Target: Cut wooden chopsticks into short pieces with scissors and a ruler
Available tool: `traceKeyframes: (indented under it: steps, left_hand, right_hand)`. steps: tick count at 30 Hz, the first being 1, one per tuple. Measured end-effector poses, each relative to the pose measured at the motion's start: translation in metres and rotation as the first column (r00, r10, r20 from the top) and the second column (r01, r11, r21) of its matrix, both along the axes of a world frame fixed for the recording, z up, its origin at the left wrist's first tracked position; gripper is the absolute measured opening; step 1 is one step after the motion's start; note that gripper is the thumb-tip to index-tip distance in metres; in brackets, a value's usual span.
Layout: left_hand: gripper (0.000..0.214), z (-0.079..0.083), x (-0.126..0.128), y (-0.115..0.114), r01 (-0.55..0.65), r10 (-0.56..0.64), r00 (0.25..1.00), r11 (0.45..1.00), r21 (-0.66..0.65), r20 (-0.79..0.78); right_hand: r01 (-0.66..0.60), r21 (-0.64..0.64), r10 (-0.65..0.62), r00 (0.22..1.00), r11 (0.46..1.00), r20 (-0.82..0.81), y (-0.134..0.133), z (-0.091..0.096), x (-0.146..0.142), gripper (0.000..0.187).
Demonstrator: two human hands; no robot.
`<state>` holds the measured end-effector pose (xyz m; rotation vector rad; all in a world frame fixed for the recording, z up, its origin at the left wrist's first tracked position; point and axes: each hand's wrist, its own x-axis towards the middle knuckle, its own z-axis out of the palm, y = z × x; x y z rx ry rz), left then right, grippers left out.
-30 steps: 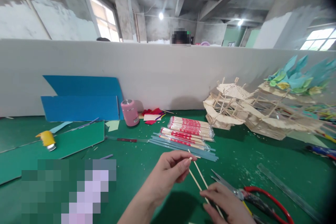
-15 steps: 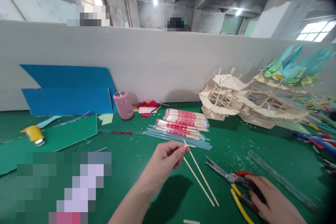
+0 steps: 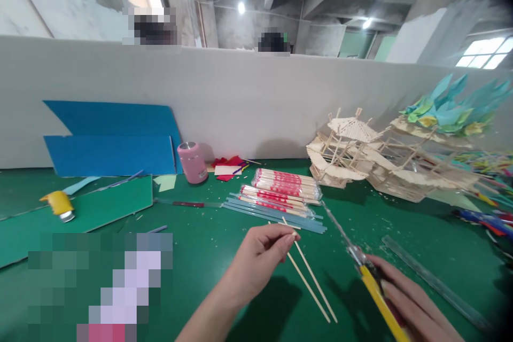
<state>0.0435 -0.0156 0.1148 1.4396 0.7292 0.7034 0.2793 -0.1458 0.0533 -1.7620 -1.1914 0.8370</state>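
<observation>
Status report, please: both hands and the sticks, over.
Left hand pinches two wooden sticks at top ends. Right hand grips yellow-handled cutters, lifted. Nothing between cutters and sticks.

A green table (image 3: 208, 256) fills the lower half of the frame, dusted with pale wood chips. At the left lie a green board (image 3: 80, 216) and a yellow tool (image 3: 59, 203), with blue boards (image 3: 112, 141) standing on the table behind them. Near the centre stands a pink cup (image 3: 193, 162); beside it lie red and white paper scraps (image 3: 227, 168). A red-handled knife (image 3: 188, 204) lies in front of the cup. Wrapped chopstick packets (image 3: 286, 184) rest just above a row of blue strips (image 3: 276, 216). At the upper right stand stick models (image 3: 360, 155), and a clear ruler (image 3: 433, 278) lies at the lower right, with coloured pens (image 3: 484, 219) at the right edge.
</observation>
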Motion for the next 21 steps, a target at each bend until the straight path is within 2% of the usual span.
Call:
traceKeyframes:
  steps: [2,4,8,16,21]
  left_hand:
    - [0.022,0.001,0.000,-0.001,0.005,-0.005,1.000,0.999,0.034,-0.011]
    - [0.022,0.003,-0.001,-0.002,0.016,-0.014,1.000,0.997,0.076,-0.028]
    - [0.021,0.005,-0.001,-0.002,0.021,-0.014,0.999,0.989,0.148,-0.052]
    - [0.022,0.006,-0.002,-0.001,-0.008,0.024,0.997,0.975,0.224,-0.069]
    - [0.021,0.004,-0.004,0.001,0.023,-0.006,0.998,0.953,0.303,-0.059]
  right_hand:
    - [-0.171,0.041,0.174,0.980,0.984,-0.092,0.004,0.008,-0.018,0.047]
    - [-0.253,0.070,0.258,0.963,0.965,-0.075,0.010,0.012,-0.032,0.052]
    - [-0.188,0.095,0.185,0.982,0.978,0.041,0.019,0.012,-0.049,0.054]
    - [-0.128,0.039,0.129,0.991,0.991,-0.024,0.021,-0.002,-0.058,0.066]
    - [-0.128,0.059,0.128,0.992,0.990,-0.008,0.022,0.003,-0.064,0.056]
